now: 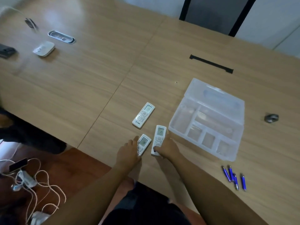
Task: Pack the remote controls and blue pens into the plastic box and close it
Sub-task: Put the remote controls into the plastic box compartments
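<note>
Now I see L hand (128, 151) gripping near-left remote (142, 144), R hand (168, 148) gripping 2nd remote (158, 139); plastic box (209, 120) open at right, w/ pens (234, 177) near.

Meeting room, wooden table and surroundings.
A large light-wood table (97, 75) filled most of the view, with a seam running across it and an oval cable port (61, 37) set in. Reddish-brown floor (78, 168) showed below, with loose white cables (40, 184). A dark-framed chair (215, 13) stood against pale walls (276, 21).
</note>
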